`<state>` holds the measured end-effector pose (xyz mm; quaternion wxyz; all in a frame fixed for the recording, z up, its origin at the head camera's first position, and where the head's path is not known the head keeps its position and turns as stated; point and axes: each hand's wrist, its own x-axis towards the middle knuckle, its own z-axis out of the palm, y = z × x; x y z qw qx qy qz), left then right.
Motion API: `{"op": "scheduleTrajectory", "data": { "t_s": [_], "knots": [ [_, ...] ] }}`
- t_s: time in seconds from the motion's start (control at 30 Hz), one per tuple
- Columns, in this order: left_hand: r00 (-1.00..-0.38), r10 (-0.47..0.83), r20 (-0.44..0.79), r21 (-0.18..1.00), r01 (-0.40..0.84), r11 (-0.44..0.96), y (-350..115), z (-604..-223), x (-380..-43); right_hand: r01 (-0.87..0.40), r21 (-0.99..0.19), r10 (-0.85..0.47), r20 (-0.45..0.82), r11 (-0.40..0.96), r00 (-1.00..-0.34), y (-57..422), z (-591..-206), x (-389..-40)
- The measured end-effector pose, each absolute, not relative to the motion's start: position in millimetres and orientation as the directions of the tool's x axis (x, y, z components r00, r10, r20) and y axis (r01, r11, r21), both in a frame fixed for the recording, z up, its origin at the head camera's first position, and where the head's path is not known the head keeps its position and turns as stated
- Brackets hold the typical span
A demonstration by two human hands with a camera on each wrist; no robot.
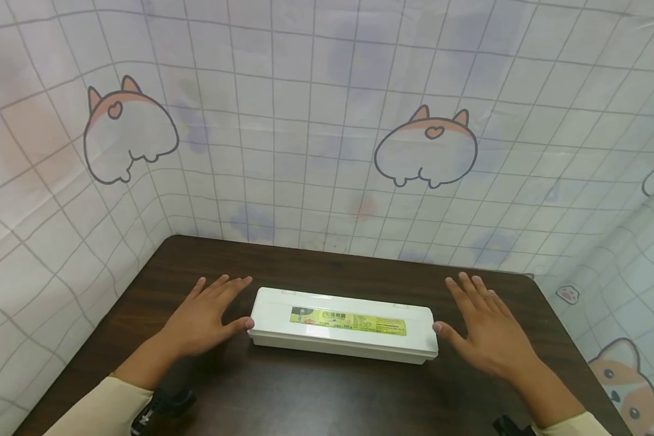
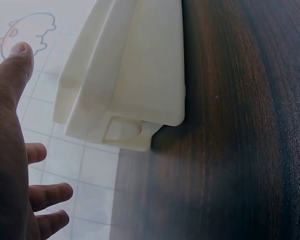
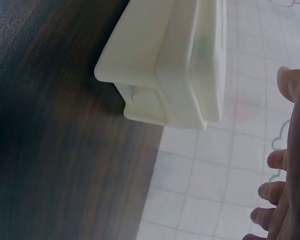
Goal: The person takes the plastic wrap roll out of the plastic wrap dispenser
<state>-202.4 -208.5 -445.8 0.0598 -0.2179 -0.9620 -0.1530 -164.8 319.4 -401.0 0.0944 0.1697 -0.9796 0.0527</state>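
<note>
A long white cling film box with a yellow-green label on its lid lies flat on the dark wooden table, its lid down. My left hand hovers at the box's left end, fingers spread and thumb towards the corner. At the opposite end is my right hand, likewise spread and holding nothing. Both wrist views show the box's end with a gap between it and the thumb; the right one shows a recessed notch low on that end.
The brown table has rounded back corners. A white grid-patterned cloth with cartoon corgis hangs behind it and along both sides. Dark straps sit at the wrists, by the cream sleeves.
</note>
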Motion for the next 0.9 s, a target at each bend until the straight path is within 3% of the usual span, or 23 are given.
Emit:
{"op": "scheduleTrajectory", "data": {
  "t_s": [0.9],
  "knots": [
    [-0.917, 0.387, 0.092, 0.398, 0.390, 0.830, -199, -465, -204, -0.399, -0.085, -0.371, 0.233, 0.913, -0.899, 302, -410, -169]
  ]
}}
